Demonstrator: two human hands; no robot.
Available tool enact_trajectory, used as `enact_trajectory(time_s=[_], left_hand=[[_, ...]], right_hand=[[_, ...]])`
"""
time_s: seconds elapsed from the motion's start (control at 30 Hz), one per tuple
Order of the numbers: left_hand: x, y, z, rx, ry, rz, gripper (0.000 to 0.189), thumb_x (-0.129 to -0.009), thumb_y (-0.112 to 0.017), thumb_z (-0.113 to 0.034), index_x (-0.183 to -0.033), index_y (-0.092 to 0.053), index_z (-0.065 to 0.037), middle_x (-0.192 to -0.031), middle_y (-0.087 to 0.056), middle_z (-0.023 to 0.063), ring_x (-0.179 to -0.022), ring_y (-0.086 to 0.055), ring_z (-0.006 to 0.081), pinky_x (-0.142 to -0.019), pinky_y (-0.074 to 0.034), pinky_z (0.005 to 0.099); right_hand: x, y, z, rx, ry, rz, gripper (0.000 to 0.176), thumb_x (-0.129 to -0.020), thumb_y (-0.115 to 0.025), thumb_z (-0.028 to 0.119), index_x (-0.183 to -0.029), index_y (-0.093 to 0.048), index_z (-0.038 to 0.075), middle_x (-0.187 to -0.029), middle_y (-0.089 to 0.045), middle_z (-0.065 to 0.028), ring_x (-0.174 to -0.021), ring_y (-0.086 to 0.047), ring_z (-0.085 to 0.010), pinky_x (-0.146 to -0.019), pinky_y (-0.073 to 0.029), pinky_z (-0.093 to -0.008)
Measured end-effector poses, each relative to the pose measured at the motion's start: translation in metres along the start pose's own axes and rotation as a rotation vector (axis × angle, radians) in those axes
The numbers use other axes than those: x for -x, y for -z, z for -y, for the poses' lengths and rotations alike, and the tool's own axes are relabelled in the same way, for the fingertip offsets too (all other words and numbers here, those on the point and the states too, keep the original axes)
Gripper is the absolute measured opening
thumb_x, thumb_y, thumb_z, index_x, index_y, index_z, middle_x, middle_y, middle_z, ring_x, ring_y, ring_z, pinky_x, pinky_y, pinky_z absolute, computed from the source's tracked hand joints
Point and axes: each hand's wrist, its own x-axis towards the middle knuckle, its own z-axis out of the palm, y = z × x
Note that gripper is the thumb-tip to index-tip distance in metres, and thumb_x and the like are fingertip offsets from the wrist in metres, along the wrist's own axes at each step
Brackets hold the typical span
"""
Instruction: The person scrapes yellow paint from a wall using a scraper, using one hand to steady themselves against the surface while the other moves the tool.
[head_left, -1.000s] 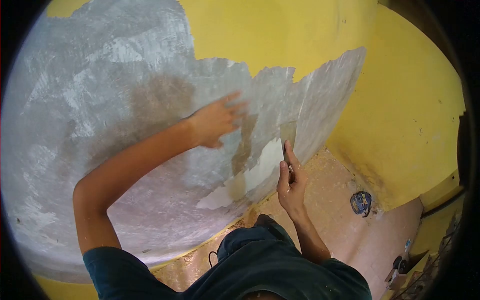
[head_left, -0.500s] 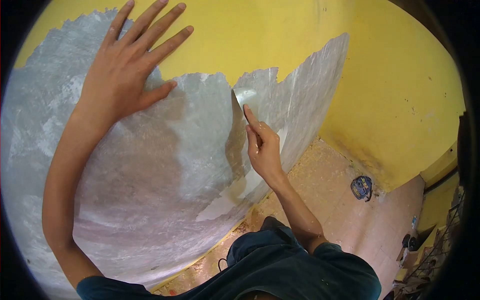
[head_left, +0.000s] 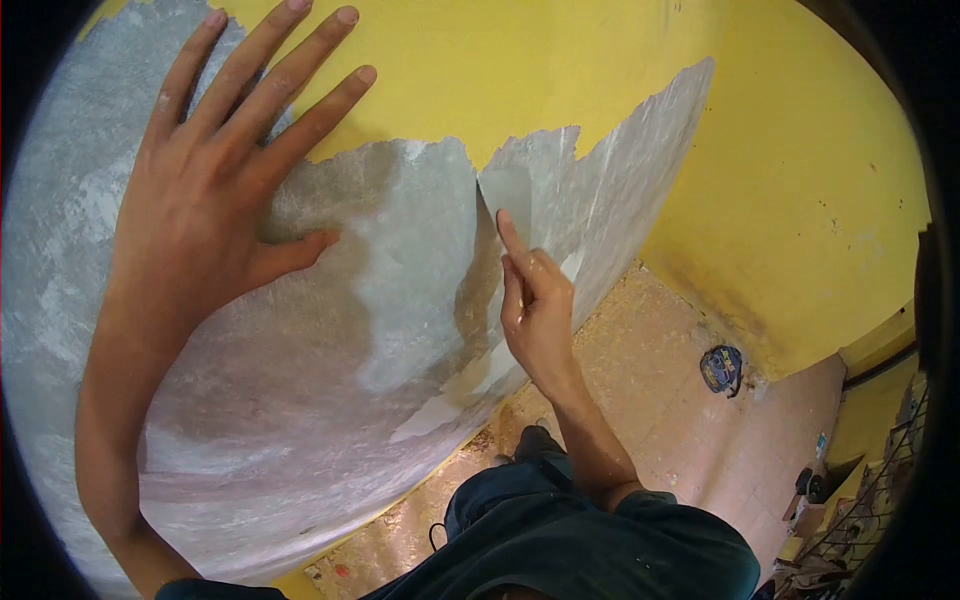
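Observation:
My right hand [head_left: 540, 310] grips a scraper [head_left: 507, 195], its forefinger stretched along the metal blade. The blade lies against the grey bare wall [head_left: 420, 270], close below the ragged edge of the yellow paint [head_left: 440, 70]. The scraper's handle is hidden inside my fist. Farther left, my left hand [head_left: 200, 190] is spread on the wall, fingers apart and holding nothing; its fingertips reach over the yellow paint.
A second yellow wall [head_left: 790, 220] stands at the right, stained near its base. On the tiled floor [head_left: 680, 430] lies a dark blue bag-like item [head_left: 721, 370]. Paint crumbs are scattered along the wall's foot. A dark metal rack [head_left: 880, 490] is at the far right.
In view, my left hand has shifted left and down a little. The scraper in my right hand appears slightly farther right, its blade now flatter to the wall. The view has shifted slightly too.

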Motion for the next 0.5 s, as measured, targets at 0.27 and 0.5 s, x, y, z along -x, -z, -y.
enact_trajectory(time_s=[0.27,0.5], left_hand=[[-0.002,-0.001,0.000,0.005,-0.010,-0.001,0.124,-0.046,-0.099,-0.049,-0.157,-0.045,-0.037,-0.172,-0.032,-0.0033,-0.160,-0.025,0.0240,-0.134,-0.018,0.0537],[0.007,-0.008,0.010,-0.022,-0.036,-0.001,0.124,-0.047,-0.100,-0.048,-0.158,-0.045,-0.036,-0.171,-0.033,-0.0027,-0.160,-0.026,0.0239,-0.134,-0.018,0.0527]], right_hand=[[-0.005,0.003,0.002,-0.037,-0.062,0.040,0.055,-0.099,-0.058,-0.009,-0.149,-0.061,0.015,-0.070,-0.042,-0.0052,-0.063,-0.038,-0.0141,-0.058,-0.036,-0.0292],[0.004,0.002,0.004,-0.014,-0.093,0.058,0.056,-0.098,-0.059,-0.009,-0.149,-0.061,0.014,-0.070,-0.040,-0.0063,-0.063,-0.037,-0.0142,-0.058,-0.036,-0.0294]])
